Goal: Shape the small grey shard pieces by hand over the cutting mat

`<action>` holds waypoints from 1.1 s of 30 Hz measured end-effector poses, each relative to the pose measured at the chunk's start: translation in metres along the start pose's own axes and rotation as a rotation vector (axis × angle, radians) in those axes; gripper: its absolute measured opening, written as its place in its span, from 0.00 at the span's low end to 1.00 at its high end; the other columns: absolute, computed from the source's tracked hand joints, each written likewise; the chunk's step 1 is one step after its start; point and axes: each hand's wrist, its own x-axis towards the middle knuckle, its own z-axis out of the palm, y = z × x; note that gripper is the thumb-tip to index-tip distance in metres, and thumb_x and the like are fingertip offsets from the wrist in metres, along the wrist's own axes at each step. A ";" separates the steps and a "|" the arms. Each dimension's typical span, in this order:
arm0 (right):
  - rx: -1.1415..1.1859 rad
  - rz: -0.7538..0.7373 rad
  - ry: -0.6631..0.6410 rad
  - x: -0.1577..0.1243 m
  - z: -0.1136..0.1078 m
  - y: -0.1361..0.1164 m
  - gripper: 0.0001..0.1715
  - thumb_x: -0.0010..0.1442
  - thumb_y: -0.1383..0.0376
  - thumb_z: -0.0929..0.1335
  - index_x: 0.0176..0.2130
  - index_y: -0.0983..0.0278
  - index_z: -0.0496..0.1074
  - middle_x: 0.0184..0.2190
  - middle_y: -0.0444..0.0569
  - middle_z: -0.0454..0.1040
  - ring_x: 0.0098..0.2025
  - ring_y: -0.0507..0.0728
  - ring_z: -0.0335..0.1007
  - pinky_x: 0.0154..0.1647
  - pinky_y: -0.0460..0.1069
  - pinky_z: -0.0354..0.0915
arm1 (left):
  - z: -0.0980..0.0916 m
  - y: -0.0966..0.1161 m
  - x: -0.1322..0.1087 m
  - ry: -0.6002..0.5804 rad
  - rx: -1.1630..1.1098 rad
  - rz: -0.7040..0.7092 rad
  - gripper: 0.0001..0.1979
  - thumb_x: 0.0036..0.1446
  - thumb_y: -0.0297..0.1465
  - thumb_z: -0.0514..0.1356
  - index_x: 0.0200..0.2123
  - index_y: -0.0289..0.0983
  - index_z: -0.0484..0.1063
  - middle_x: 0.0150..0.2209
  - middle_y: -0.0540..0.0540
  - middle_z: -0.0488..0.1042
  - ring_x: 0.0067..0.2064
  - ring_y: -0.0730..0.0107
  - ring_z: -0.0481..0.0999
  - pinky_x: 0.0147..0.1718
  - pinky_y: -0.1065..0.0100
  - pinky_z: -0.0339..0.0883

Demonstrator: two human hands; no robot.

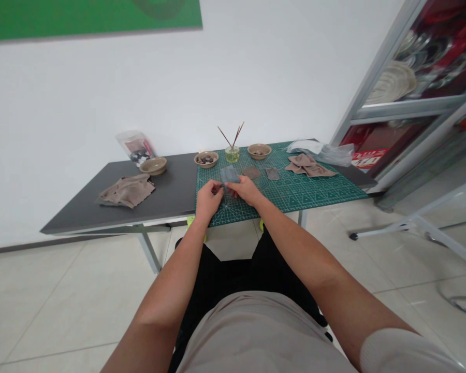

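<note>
My left hand (209, 201) is closed in a pinch above the green cutting mat (279, 195), and a small dark object (222, 185) shows at its fingertips. From the other side my right hand (249, 191) has its fingers bent, thumb and fingertips meeting at that same spot. What kind of object it is, I cannot make out. Just beyond the fingers lies a blue-grey flat sheet (229, 173). Beside it are a brown flat piece (251, 172) and a smaller grey-brown piece (272, 173).
Along the back stand a bowl of dark round pieces (206, 159), a glass jar with thin sticks (232, 153) and another bowl (259, 151). Brown cloths (129, 190) (309, 166), a plastic bag (330, 152), a third bowl (154, 166) and a clear container (135, 146) lie around.
</note>
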 end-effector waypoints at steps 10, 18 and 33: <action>0.137 0.086 -0.059 -0.002 0.000 -0.010 0.14 0.48 0.60 0.77 0.27 0.66 0.73 0.20 0.45 0.75 0.21 0.50 0.69 0.20 0.43 0.65 | -0.001 -0.003 0.002 -0.036 0.029 0.026 0.04 0.55 0.31 0.59 0.32 0.39 0.74 0.33 0.48 0.78 0.36 0.68 0.75 0.39 0.67 0.67; 0.215 0.139 -0.033 -0.001 0.001 -0.009 0.12 0.47 0.63 0.78 0.27 0.67 0.75 0.21 0.46 0.77 0.24 0.51 0.72 0.25 0.44 0.70 | 0.001 -0.001 0.001 -0.028 0.084 0.059 0.05 0.56 0.32 0.59 0.33 0.39 0.75 0.34 0.48 0.79 0.38 0.66 0.76 0.41 0.66 0.68; 0.234 0.132 -0.059 -0.002 -0.001 -0.009 0.14 0.46 0.62 0.78 0.28 0.68 0.74 0.21 0.46 0.76 0.24 0.52 0.74 0.28 0.46 0.73 | 0.001 0.002 -0.003 -0.037 0.137 0.049 0.06 0.56 0.31 0.60 0.34 0.39 0.77 0.34 0.46 0.80 0.37 0.65 0.77 0.41 0.65 0.68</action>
